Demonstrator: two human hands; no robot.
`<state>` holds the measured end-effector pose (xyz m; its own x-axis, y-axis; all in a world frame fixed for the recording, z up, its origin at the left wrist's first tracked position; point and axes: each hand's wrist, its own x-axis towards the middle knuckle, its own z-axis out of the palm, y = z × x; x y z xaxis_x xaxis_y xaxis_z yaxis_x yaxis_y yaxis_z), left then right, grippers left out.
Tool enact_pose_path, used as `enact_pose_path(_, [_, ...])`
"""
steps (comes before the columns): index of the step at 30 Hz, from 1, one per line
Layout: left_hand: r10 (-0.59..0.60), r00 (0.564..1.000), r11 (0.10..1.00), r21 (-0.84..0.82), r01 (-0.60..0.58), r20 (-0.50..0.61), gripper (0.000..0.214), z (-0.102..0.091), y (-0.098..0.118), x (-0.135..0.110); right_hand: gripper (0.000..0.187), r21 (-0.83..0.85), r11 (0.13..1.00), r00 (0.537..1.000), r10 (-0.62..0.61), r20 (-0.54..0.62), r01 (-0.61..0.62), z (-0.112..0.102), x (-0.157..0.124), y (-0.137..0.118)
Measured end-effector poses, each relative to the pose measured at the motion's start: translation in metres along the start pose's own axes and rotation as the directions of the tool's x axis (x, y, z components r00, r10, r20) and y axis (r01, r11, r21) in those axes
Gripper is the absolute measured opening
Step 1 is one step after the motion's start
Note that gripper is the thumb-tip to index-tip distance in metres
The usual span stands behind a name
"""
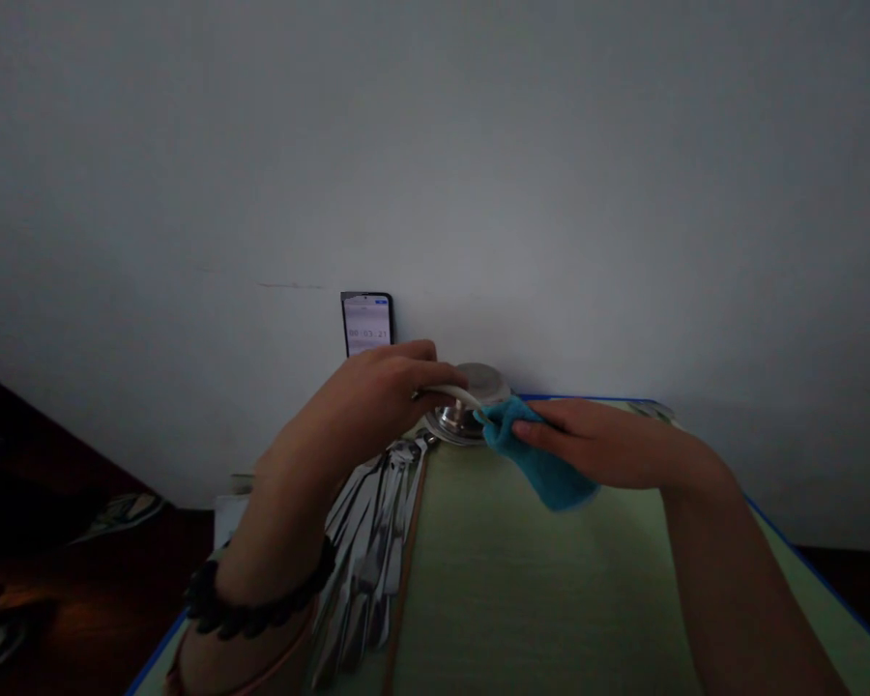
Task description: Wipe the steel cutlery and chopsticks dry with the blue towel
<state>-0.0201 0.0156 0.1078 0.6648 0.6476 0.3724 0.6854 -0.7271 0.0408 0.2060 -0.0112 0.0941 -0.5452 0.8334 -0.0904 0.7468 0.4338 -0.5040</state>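
Observation:
Between thumb and fingers, my left hand [377, 396] pinches one end of a pale, slender, curved utensil [449, 391]. Its exact kind is hard to make out in the dim light. My right hand [587, 435] is closed on a blue cloth [551, 474], which wraps the utensil's other end and hides it. Both hands are held above the far part of the table. Just behind them stands a round, shiny metal vessel [482, 380], partly covered by the utensil and cloth. Below my left hand lies a pile of metal cutlery [369, 551], with knives, forks and spoons.
A phone [368, 324] showing a timer leans on the white wall [551, 193]. The green table [536, 599] has a blue edge and meets the wall. More cutlery [651, 410] lies at its far right corner. Shoes [123, 512] are on the dark floor at left.

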Motion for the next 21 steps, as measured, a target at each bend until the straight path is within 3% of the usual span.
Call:
enact_pose_path(5, [0.023, 0.999, 0.999, -0.03, -0.024, -0.04, 0.02, 0.0016, -0.0014, -0.0004, 0.034, 0.035, 0.999, 1.0, -0.017, -0.018, 0.018, 0.0011, -0.0004, 0.0031])
enact_pose_path(11, [0.014, 1.0, 0.993, -0.114, -0.012, 0.01, 0.023, 0.0024, -0.0067, -0.0014, 0.037, 0.061, 0.998, 1.0, 0.002, 0.001, -0.003, 0.001, -0.0018, 0.0042])
enact_pose_path(21, [-0.088, 0.995, 0.994, 0.075, 0.085, 0.04, 0.023, 0.0019, -0.0085, -0.0045, 0.036, 0.077, 0.997, 0.999, -0.004, -0.044, 0.008, -0.0021, -0.0039, 0.0081])
